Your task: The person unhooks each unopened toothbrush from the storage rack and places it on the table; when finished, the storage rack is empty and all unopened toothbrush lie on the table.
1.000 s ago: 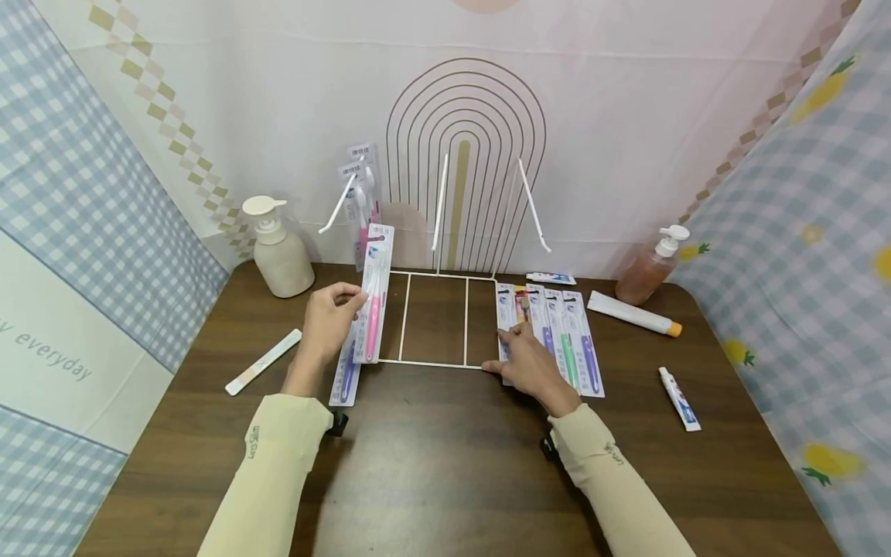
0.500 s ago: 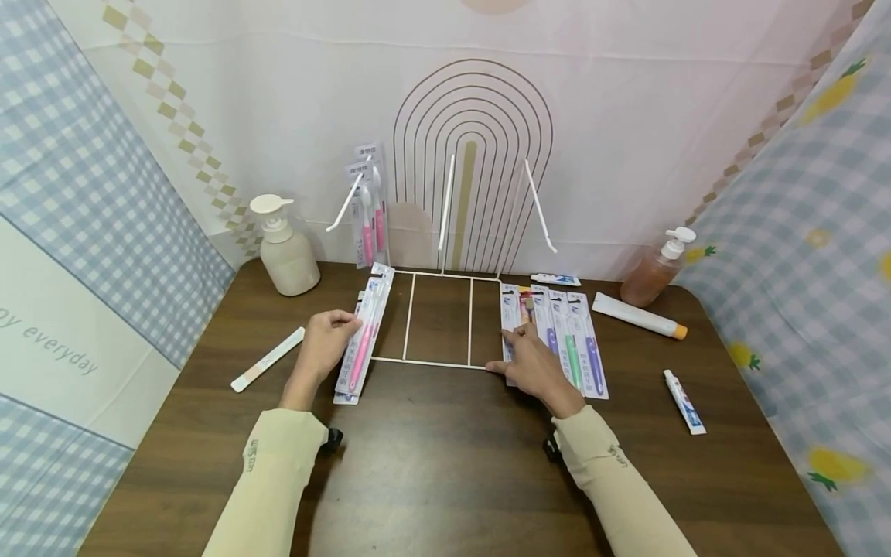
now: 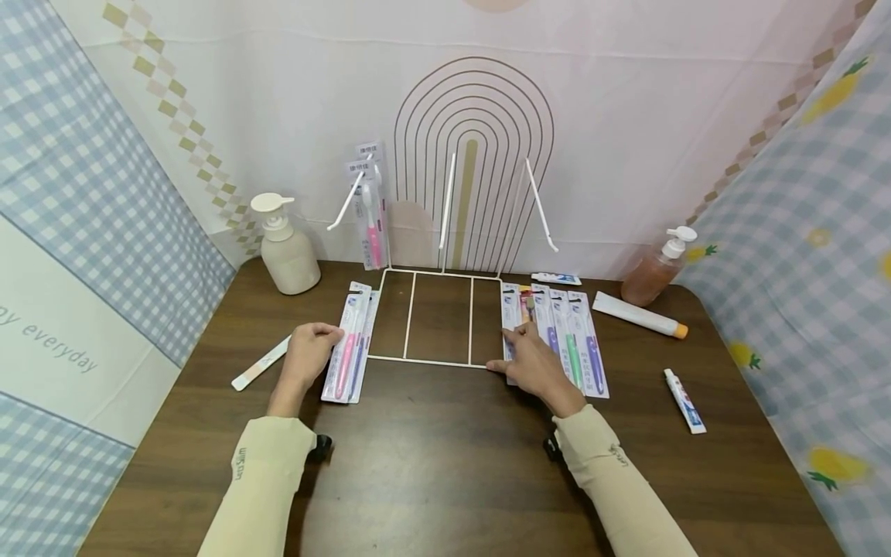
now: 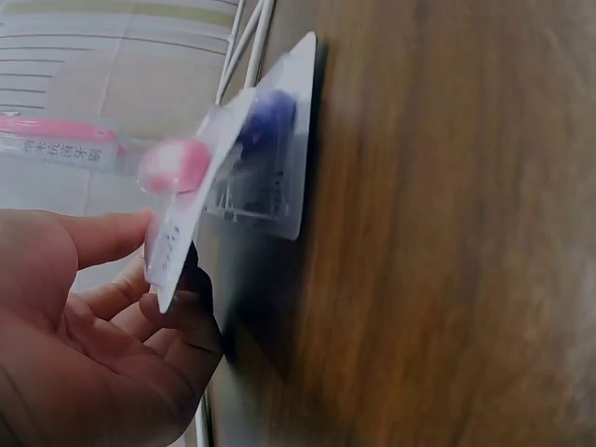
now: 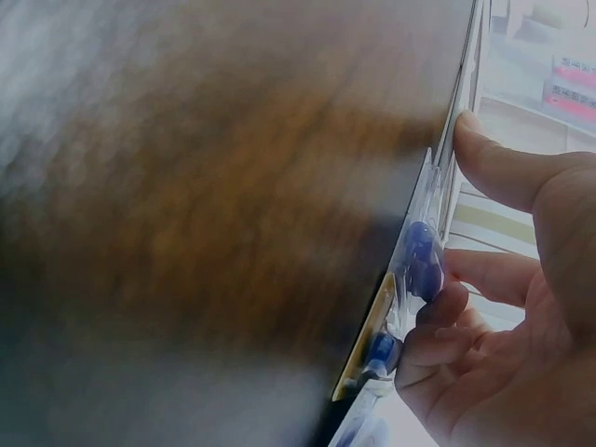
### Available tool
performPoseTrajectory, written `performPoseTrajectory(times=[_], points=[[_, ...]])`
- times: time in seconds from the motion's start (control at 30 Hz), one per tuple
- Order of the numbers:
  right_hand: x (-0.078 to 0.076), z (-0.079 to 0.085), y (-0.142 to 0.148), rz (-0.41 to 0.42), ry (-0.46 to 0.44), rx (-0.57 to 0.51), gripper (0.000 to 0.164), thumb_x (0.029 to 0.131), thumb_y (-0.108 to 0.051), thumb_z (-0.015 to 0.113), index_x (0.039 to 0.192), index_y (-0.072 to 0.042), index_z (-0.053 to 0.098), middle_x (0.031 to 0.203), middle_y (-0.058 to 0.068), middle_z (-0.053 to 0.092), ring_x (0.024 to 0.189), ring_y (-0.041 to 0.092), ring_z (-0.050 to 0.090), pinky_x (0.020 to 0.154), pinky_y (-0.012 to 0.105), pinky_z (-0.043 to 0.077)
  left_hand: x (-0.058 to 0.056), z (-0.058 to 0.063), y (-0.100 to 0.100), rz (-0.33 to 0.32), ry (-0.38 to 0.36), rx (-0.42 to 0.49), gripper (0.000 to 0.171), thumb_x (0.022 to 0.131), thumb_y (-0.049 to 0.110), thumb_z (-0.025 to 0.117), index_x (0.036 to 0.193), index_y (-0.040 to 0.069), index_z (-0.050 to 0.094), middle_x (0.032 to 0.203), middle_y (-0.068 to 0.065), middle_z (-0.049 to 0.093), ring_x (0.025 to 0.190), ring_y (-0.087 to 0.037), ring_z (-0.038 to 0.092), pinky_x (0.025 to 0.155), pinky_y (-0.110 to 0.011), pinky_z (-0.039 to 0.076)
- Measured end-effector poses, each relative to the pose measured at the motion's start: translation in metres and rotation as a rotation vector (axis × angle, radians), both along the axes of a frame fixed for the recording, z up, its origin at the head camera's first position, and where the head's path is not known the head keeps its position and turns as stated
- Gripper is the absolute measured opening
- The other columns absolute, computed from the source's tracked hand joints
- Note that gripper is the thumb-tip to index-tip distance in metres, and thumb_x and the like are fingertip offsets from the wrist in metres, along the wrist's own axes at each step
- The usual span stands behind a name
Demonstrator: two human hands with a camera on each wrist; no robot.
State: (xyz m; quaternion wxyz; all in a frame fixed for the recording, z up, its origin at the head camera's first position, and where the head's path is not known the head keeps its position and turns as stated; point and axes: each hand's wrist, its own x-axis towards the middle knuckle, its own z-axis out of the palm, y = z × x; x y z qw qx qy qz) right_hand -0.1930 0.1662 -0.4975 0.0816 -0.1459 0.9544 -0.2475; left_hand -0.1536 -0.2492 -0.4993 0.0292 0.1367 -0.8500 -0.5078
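My left hand (image 3: 311, 360) pinches the edge of a packaged pink toothbrush (image 3: 350, 340) left of the white wire rack (image 3: 435, 361). In the left wrist view this pack tilts over a packaged purple toothbrush (image 4: 270, 121) close to the tabletop. My right hand (image 3: 532, 363) rests at the rack's front right corner, thumb extended to the wire. Its other fingers touch the row of packaged toothbrushes (image 3: 576, 340), over a purple handle (image 5: 424, 265) in the right wrist view. Two packaged pink toothbrushes (image 3: 372, 224) hang on the rack's left hook (image 3: 344, 203).
The rack's middle hook (image 3: 447, 203) and right hook (image 3: 540, 207) jut forward. A cream pump bottle (image 3: 288, 255) and a white stick packet (image 3: 261, 363) are at left. At right are an amber pump bottle (image 3: 654, 267), a white tube (image 3: 639, 316) and small toothpaste tubes (image 3: 684, 401).
My left hand has moved left and down from the rack with the pink toothbrush pack, lowering it over the purple one. The hanging packs swung slightly. My right hand has stayed put.
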Motion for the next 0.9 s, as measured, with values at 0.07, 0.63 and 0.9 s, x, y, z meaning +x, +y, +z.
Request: performPoseTrajectory(times=[0.07, 0.63, 0.9], points=[[0.000, 0.000, 0.000, -0.009, -0.013, -0.008, 0.087, 0.099, -0.046, 0.090, 0.163, 0.005, 0.058, 0.146, 0.030, 0.055, 0.084, 0.025, 0.057, 0.065, 0.035, 0.046, -0.005, -0.012, -0.008, 0.009, 0.011, -0.017, 0.028, 0.104, 0.015, 0.071, 0.111, -0.009, 0.084, 0.105, -0.021, 0.083, 0.091, -0.020, 0.067, 0.078, -0.031, 0.052], [0.002, 0.005, -0.003, -0.019, -0.024, 0.014, 0.085, 0.100, -0.042, 0.089, 0.164, 0.005, 0.057, 0.150, 0.031, 0.055, 0.084, 0.025, 0.057, 0.064, 0.035, 0.045, 0.003, -0.006, -0.008, -0.005, -0.009, -0.066, 0.034, 0.106, 0.018, 0.069, 0.116, -0.011, 0.082, 0.097, -0.019, 0.083, 0.080, -0.017, 0.069, 0.068, -0.029, 0.053], [-0.002, -0.005, 0.001, -0.005, 0.003, 0.003, 0.088, 0.099, -0.048, 0.089, 0.163, 0.004, 0.059, 0.148, 0.031, 0.055, 0.085, 0.025, 0.057, 0.064, 0.036, 0.046, -0.002, -0.018, -0.012, -0.025, 0.005, -0.139, 0.030, 0.097, 0.018, 0.077, 0.113, -0.005, 0.085, 0.090, -0.008, 0.083, 0.076, -0.009, 0.067, 0.068, -0.025, 0.053]])
